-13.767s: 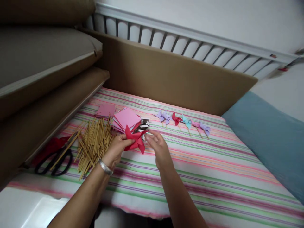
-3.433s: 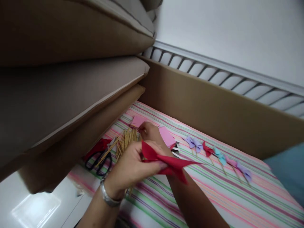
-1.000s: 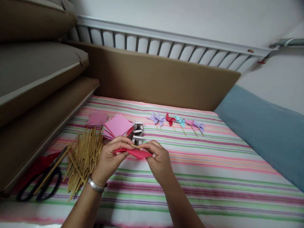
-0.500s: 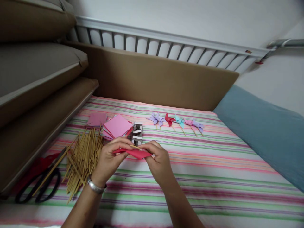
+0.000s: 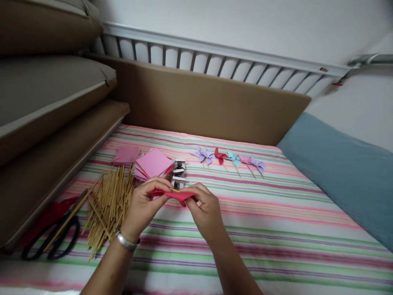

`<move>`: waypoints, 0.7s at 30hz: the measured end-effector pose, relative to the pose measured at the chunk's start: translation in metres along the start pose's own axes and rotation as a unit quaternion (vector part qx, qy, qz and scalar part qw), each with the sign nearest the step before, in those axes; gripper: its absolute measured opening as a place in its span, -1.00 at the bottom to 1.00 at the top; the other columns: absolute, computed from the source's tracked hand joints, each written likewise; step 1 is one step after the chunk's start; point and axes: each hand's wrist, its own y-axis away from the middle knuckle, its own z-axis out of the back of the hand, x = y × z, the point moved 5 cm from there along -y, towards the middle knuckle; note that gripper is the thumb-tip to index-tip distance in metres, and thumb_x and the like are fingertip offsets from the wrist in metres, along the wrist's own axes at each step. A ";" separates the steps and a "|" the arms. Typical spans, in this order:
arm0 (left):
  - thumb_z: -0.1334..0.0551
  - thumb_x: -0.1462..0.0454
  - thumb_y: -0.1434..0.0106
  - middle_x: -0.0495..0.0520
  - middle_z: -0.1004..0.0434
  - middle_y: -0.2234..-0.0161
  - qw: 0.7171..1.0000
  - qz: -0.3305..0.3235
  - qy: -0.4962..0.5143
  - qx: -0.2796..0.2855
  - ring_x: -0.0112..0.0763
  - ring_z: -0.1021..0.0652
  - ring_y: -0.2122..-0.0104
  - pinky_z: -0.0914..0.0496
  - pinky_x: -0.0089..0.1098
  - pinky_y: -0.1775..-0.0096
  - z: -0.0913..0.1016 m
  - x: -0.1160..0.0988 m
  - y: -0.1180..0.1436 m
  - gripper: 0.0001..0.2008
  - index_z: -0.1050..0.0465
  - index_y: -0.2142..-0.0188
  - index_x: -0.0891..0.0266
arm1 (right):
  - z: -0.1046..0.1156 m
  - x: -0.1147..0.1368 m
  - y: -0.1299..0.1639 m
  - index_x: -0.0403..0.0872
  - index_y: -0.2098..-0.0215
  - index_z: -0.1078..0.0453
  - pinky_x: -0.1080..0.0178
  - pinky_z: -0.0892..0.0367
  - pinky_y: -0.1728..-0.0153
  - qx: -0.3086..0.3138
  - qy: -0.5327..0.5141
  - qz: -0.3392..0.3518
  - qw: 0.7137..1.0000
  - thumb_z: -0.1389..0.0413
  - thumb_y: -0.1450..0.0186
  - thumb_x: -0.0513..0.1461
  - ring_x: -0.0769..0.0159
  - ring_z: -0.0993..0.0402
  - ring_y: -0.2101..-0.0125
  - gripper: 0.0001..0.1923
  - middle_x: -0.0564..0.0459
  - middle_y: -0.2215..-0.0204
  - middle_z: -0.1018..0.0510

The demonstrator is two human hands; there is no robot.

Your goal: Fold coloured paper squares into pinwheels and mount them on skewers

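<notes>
Between both hands is a red paper piece, bent at its edges, with a thin wooden stick showing just above it. My left hand, with a silver bangle at the wrist, pinches the paper's left side. On the right side my right hand has thumb and fingers closed on the paper. Beyond the hands stand small open boxes whose contents are too small to make out. Left of them lies a stack of pink and red paper squares.
A heap of wooden sticks lies at left beside black-handled scissors and something red. A row of paper pinwheels sits at the back. Brown cushions and a brown board border the striped cloth.
The red paper's right part has bent, with a corner now pointing down near my right thumb. Both hands stay nearly in place. The view has shifted slightly.
</notes>
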 end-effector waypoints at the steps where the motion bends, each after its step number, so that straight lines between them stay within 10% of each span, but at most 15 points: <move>1: -0.30 0.33 -0.09 0.09 -0.54 0.36 1.000 0.002 0.003 0.000 -0.34 -0.53 0.28 -0.37 -0.29 0.12 0.000 0.000 0.000 -0.98 -0.50 0.45 0.22 | 0.000 0.000 0.000 -0.03 0.33 -0.51 0.31 -0.31 0.37 -0.001 0.002 0.001 1.000 -0.07 -0.22 -0.33 0.34 -0.42 0.40 -0.83 0.05 0.44 -0.47; 16: -0.32 0.34 -0.05 0.05 -0.55 0.43 0.999 0.021 0.011 -0.031 -0.33 -0.53 0.33 -0.36 -0.25 0.10 0.003 0.003 -0.001 -0.96 -0.50 0.50 0.21 | -0.004 0.005 0.001 -0.04 0.45 -0.47 0.32 -0.28 0.37 0.002 0.023 0.018 1.000 -0.04 -0.23 -0.32 0.35 -0.40 0.41 -0.81 0.06 0.46 -0.45; 21: -0.35 0.33 0.00 0.03 -0.52 0.46 0.985 0.134 0.094 -0.047 -0.39 -0.52 0.39 -0.41 -0.36 0.27 0.000 0.018 0.000 -0.93 -0.49 0.49 0.27 | -0.005 -0.005 -0.001 -0.05 0.34 -0.50 0.33 -0.28 0.37 0.047 0.040 -0.024 0.998 -0.04 -0.22 -0.34 0.35 -0.41 0.39 -0.81 0.05 0.42 -0.47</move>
